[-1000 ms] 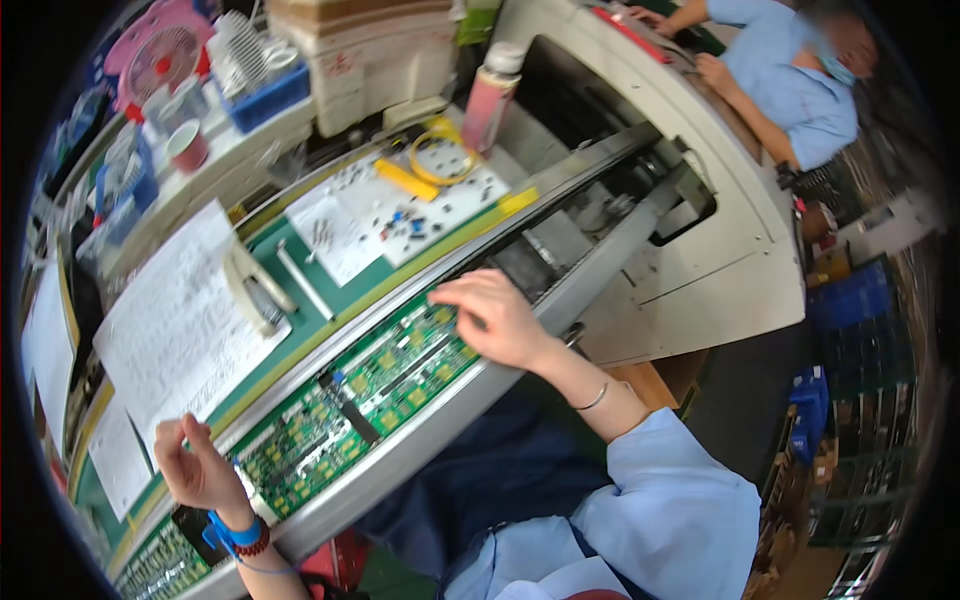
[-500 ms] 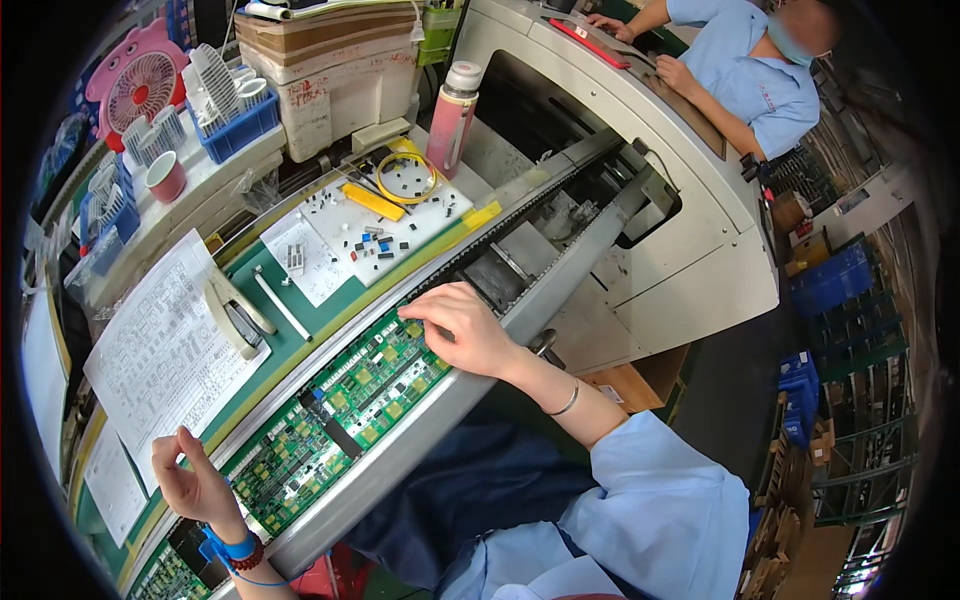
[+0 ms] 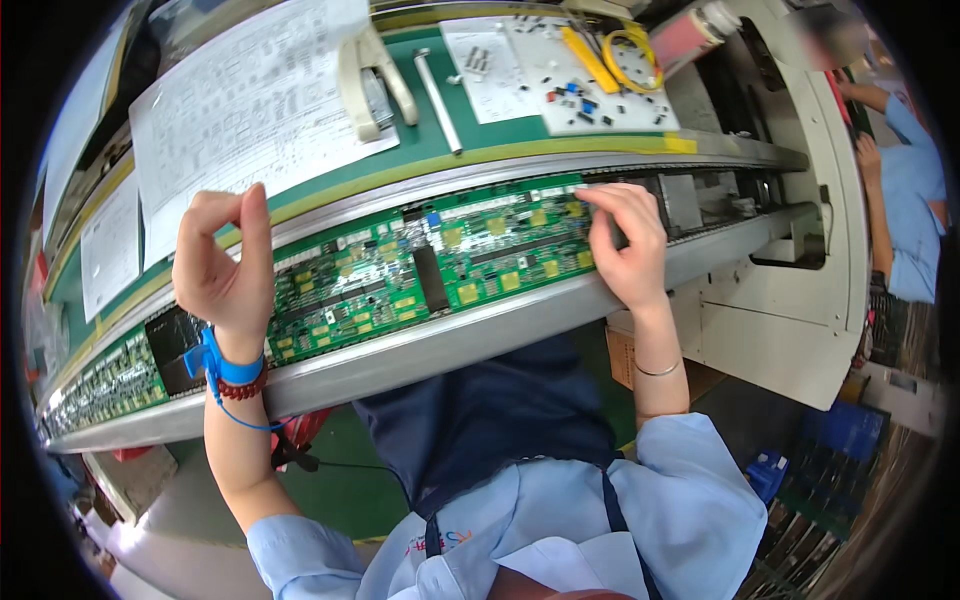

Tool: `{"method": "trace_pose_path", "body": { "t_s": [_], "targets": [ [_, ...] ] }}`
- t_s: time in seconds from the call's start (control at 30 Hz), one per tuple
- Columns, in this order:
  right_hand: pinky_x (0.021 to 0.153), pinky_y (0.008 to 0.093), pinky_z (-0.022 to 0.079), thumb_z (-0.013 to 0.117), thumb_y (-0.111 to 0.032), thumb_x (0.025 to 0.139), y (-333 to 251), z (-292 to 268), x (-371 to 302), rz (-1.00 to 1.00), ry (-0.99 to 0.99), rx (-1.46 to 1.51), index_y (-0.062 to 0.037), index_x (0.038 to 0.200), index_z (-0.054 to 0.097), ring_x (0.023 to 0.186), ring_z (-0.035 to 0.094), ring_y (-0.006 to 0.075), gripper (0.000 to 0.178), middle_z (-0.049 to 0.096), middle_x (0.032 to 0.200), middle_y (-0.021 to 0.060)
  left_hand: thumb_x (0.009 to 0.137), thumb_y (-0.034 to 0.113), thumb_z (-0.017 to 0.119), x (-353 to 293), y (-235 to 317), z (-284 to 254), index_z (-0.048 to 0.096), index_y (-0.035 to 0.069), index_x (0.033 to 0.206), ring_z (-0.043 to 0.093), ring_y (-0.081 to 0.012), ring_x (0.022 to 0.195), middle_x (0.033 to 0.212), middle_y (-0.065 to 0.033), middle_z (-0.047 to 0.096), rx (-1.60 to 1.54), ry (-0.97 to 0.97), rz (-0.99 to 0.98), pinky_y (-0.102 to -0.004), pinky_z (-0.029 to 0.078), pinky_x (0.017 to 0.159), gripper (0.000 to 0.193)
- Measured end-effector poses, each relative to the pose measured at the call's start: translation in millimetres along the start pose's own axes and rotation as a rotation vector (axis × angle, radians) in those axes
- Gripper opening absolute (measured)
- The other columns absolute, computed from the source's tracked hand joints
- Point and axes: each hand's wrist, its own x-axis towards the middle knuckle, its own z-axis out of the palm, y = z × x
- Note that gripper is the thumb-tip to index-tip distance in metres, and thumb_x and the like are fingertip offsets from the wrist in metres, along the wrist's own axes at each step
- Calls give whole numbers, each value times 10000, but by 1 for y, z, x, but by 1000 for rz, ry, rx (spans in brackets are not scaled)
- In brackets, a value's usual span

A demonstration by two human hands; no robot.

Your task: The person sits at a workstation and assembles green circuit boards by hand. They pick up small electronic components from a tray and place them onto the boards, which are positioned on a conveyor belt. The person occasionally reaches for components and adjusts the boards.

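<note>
Two long green circuit boards lie end to end on the rail: the left board and the right board, with a dark strip at their joint. My right hand is over the far right end of the right board, fingers stretched toward its upper corner, thumb apart; nothing shows in it. My left hand is raised at the left board's left end, fingers curled in toward the thumb. Whatever it may hold is hidden. A blue wrist strap with a cord is on my left wrist.
Metal rail edges run along the near side. Beyond lie a printed sheet, a beige stapler-like tool, a white stick, and a white board with small parts. A pink bottle stands far right; a co-worker is beyond.
The view has turned and shifted, bringing the boards nearly level across it. My right hand stays near the right board's end, and my left hand stays raised and curled.
</note>
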Motion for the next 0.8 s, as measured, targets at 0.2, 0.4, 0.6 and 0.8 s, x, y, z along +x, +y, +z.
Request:
{"method": "trace_pose_path", "body": {
  "t_s": [0.2,0.4,0.6,0.8],
  "targets": [
    [772,327,406,520,90,646,0,-2,-1,-59,-86,74,-61,849,596,844,583,212,264,646,888,33,747,-136,614,-3,-2,1,535,-26,777,481,-105,580,657,-58,549,-16,16,-13,-205,371,555,138],
    [840,360,367,494,55,639,2,-6,-1,-105,-195,105,-63,845,534,936,556,225,241,642,999,36,784,-119,582,-1,0,4,534,-27,819,484,-106,582,648,-65,544,8,-14,-1,-203,371,552,110],
    [917,398,300,469,16,638,1,-5,2,-199,-366,123,-68,926,454,1069,474,255,300,579,1154,62,762,-131,598,-3,-2,2,535,-24,809,490,-105,577,655,-64,552,7,-5,-8,-201,374,550,133],
    [921,403,301,466,10,626,-2,-4,4,-191,-423,125,-65,915,451,1073,466,257,298,572,1165,61,782,-125,578,-3,-2,2,532,-28,834,488,-106,578,656,-67,544,6,-9,3,-201,373,543,120]
  ]
}}
